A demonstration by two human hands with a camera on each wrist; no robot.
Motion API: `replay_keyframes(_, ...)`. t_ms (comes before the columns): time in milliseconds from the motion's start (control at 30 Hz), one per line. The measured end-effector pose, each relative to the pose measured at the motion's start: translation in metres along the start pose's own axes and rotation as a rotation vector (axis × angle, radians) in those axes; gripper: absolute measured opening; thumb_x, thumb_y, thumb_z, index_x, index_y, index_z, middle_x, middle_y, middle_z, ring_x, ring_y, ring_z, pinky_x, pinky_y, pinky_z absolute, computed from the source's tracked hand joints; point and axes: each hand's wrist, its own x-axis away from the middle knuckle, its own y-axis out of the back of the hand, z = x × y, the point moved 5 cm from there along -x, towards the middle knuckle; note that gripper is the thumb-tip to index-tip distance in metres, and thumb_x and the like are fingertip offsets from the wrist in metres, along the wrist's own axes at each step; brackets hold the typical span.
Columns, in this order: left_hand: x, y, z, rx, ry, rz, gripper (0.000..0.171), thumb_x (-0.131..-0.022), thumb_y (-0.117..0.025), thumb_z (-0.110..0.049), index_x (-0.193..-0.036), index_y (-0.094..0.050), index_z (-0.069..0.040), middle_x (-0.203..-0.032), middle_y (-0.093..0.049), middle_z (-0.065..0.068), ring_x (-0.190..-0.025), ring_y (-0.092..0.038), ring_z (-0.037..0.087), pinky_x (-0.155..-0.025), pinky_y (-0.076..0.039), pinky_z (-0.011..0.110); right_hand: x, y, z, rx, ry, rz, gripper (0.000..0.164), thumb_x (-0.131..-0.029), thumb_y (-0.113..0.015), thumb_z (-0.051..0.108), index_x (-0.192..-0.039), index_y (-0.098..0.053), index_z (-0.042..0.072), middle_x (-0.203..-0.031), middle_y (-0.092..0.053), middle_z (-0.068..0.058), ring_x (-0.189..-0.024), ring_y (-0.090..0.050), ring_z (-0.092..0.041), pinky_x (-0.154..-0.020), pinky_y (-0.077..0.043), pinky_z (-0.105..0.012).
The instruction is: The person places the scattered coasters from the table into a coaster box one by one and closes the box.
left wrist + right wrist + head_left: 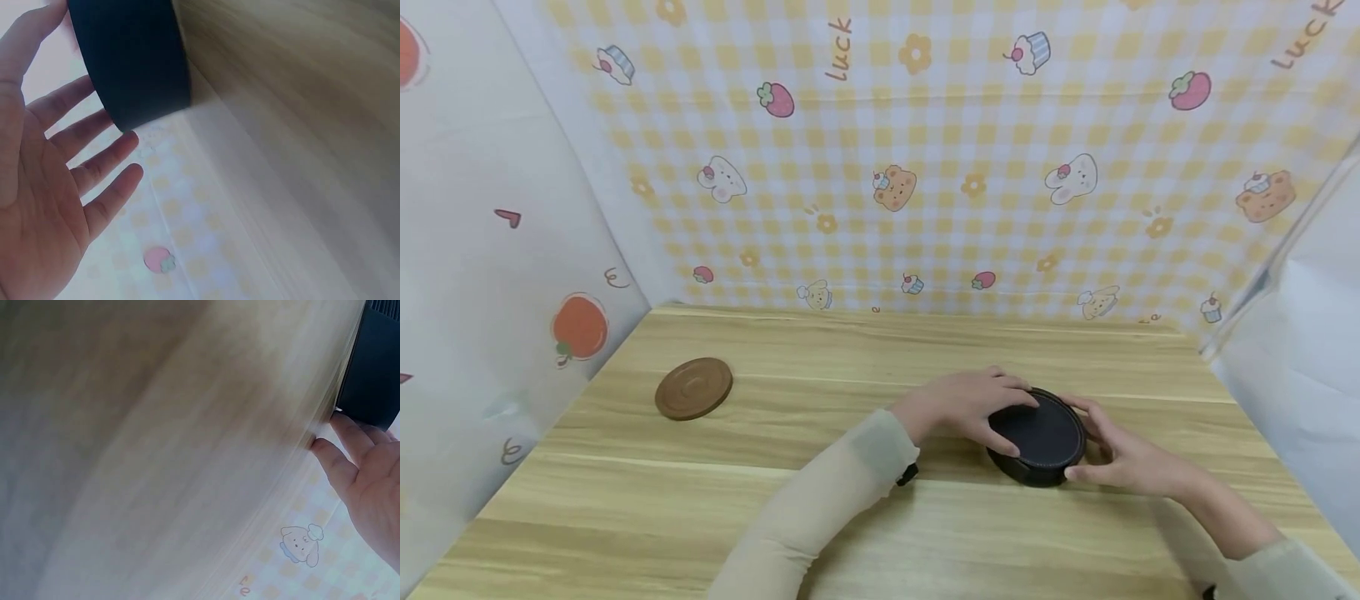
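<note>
A squat round black case [1045,435] with a stitched-looking rim and flat top sits on the wooden table, right of the middle. From its left side my left hand [973,406] holds it, thumb at the near edge of the top and fingers spread over the far edge. In the left wrist view, the ring and little fingers [112,203] stretch out past the dark side wall. My right hand [1131,454] spans the right side, thumb at the near wall and fingers at the far one. The right wrist view shows ridges on the case [375,375]. Its underside is hidden.
A brown round disc [694,388] with ringed grooves, like a coaster, lies at the table's far left. Behind the wooden table [820,350] hangs a yellow checked cloth [865,125]. White printed sheeting [490,275] closes the left side, and a pale sheet [1300,350] the right.
</note>
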Motion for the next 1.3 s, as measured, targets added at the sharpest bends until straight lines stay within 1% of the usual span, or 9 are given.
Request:
replay_keyframes(167, 0.023, 0.001, 0.015, 0.006, 0.015, -0.027, 0.069, -0.093, -0.061, -0.056, -0.151, -0.043, -0.023, -0.158, -0.039, -0.002, -0.146, -0.035, 0.015, -0.117, -0.034, 0.03, 0.001, 0.001, 0.002, 0.013, 0.01, -0.013, 0.086, -0.091, -0.069, 0.005, -0.153, -0.01, -0.006, -0.14, -0.041, -0.043, -0.127, -0.042, 0.015, -0.098, -0.035, -0.006)
replay_keyframes(367, 0.058, -0.001, 0.043, 0.006, 0.056, -0.054, 0.065, -0.095, -0.06, -0.051, -0.149, -0.046, -0.018, -0.156, -0.043, 0.002, -0.145, -0.037, 0.019, -0.118, -0.032, 0.032, 0.001, 0.002, 0.002, 0.025, 0.024, -0.02, 0.086, -0.09, -0.07, 0.004, -0.152, -0.011, -0.007, -0.139, -0.042, -0.043, -0.127, -0.043, 0.015, -0.099, -0.034, -0.006)
replay_keyframes(500, 0.084, -0.002, 0.062, 0.023, 0.096, -0.074, 0.062, -0.095, -0.062, -0.047, -0.147, -0.048, -0.016, -0.154, -0.045, 0.005, -0.144, -0.039, 0.022, -0.118, -0.033, 0.036, 0.002, 0.0, 0.001, 0.029, 0.035, -0.022, 0.086, -0.09, -0.07, 0.003, -0.152, -0.012, -0.007, -0.138, -0.044, -0.043, -0.126, -0.044, 0.014, -0.098, -0.035, -0.006)
replay_keyframes(667, 0.126, 0.0, 0.086, 0.048, 0.186, -0.099, 0.062, -0.095, -0.063, -0.044, -0.146, -0.05, -0.011, -0.153, -0.046, 0.009, -0.143, -0.041, 0.026, -0.117, -0.035, 0.043, 0.001, -0.002, 0.002, 0.033, 0.059, -0.019, 0.086, -0.089, -0.07, 0.001, -0.152, -0.012, -0.007, -0.138, -0.043, -0.043, -0.128, -0.043, 0.014, -0.098, -0.036, -0.007)
replay_keyframes(833, 0.173, 0.0, 0.107, 0.079, 0.241, -0.169, 0.059, -0.094, -0.065, -0.038, -0.142, -0.053, -0.005, -0.148, -0.05, 0.015, -0.139, -0.045, 0.032, -0.115, -0.036, 0.048, 0.0, -0.001, 0.002, 0.027, 0.035, -0.02, 0.085, -0.09, -0.07, 0.002, -0.152, -0.012, -0.007, -0.14, -0.042, -0.042, -0.128, -0.042, 0.014, -0.098, -0.035, -0.006)
replay_keyframes(967, 0.215, 0.0, 0.123, 0.144, 0.337, -0.208, 0.055, -0.095, -0.066, -0.035, -0.14, -0.054, -0.006, -0.147, -0.052, 0.013, -0.139, -0.045, 0.033, -0.113, -0.036, 0.051, -0.001, -0.001, 0.001, 0.021, 0.005, -0.024, 0.085, -0.09, -0.07, 0.004, -0.152, -0.013, -0.006, -0.141, -0.042, -0.041, -0.127, -0.043, 0.015, -0.098, -0.035, -0.006)
replay_keyframes(1100, 0.252, 0.001, 0.139, 0.2, 0.427, -0.231, 0.054, -0.095, -0.066, -0.033, -0.14, -0.055, -0.005, -0.147, -0.051, 0.014, -0.14, -0.042, 0.036, -0.112, -0.036, 0.056, -0.002, -0.002, 0.002, 0.018, 0.032, -0.019, 0.085, -0.089, -0.07, 0.001, -0.151, -0.012, -0.008, -0.139, -0.042, -0.043, -0.127, -0.043, 0.014, -0.098, -0.035, -0.006)
replay_keyframes(1200, 0.274, 0.001, 0.148, 0.187, 0.464, -0.249, 0.051, -0.095, -0.067, -0.029, -0.137, -0.056, -0.003, -0.144, -0.053, 0.016, -0.138, -0.043, 0.039, -0.11, -0.037, 0.057, -0.002, -0.003, 0.003, 0.012, 0.055, -0.012, 0.085, -0.089, -0.069, -0.001, -0.151, -0.011, -0.009, -0.138, -0.042, -0.045, -0.127, -0.044, 0.013, -0.098, -0.036, -0.007)
replay_keyframes(1300, 0.293, 0.003, 0.153, 0.134, 0.486, -0.271, 0.047, -0.094, -0.068, -0.028, -0.131, -0.061, -0.001, -0.14, -0.056, 0.019, -0.134, -0.046, 0.041, -0.108, -0.039, 0.058, -0.002, -0.003, 0.002, 0.003, 0.057, -0.01, 0.085, -0.089, -0.069, -0.002, -0.151, -0.011, -0.009, -0.137, -0.042, -0.045, -0.126, -0.045, 0.013, -0.098, -0.036, -0.007)
